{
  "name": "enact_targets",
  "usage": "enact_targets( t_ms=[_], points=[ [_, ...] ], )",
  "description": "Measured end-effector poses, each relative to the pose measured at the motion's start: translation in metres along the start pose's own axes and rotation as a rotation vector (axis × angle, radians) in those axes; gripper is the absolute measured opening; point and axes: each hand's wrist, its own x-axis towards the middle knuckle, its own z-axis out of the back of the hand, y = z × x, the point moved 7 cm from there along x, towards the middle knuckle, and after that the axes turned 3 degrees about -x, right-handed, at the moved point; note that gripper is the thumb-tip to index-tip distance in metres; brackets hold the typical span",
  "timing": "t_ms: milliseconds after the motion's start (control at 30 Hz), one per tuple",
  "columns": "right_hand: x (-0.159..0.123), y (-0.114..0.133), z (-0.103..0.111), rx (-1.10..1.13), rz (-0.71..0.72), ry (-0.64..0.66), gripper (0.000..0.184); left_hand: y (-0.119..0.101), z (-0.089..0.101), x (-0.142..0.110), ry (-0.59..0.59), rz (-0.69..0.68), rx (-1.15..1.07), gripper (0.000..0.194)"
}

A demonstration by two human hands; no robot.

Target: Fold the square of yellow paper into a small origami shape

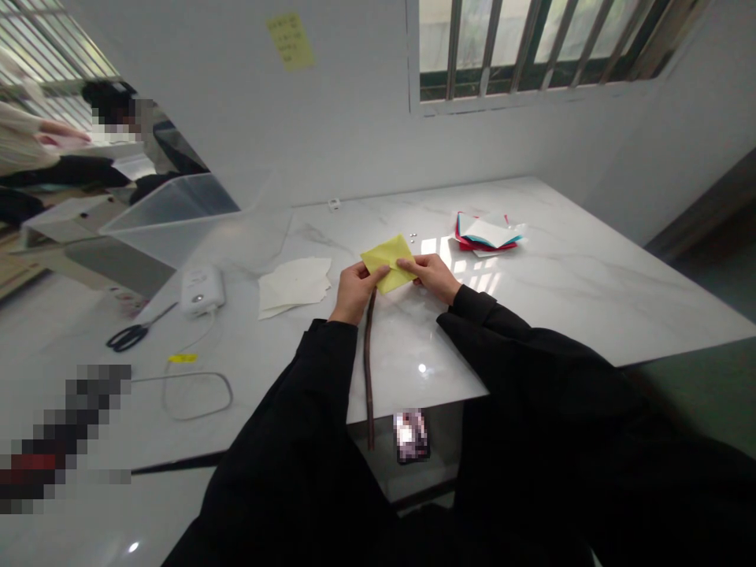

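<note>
Between both hands is a square of yellow paper [388,253], held above the white marbled table [425,339]. My left hand [354,291] pinches its left side, thumb on top. At the right side, my right hand [434,274] grips the paper with the thumb pressed on its face. Below the paper, a thin dark brown stick [368,354] lies on the table, its near end reaching past the front edge and its far end near my left hand. Whether that hand touches the stick I cannot tell.
White paper sheets [294,287] lie to the left, red, blue and white papers [487,232] to the right. Black-handled scissors [128,337], a white power strip [201,290], its cord and a clear plastic sheet [183,201] are farther left. A phone [411,435] sits below the table edge. Other people are at back left.
</note>
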Motion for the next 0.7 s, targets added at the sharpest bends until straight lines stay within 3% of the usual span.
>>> enact_targets(
  t_ms=[700],
  points=[
    [-0.0027,0.0053,0.0024,-0.023,0.013,-0.043,0.062,0.0000,-0.0011,-0.0014,0.014,0.016,0.005,0.059]
  ],
)
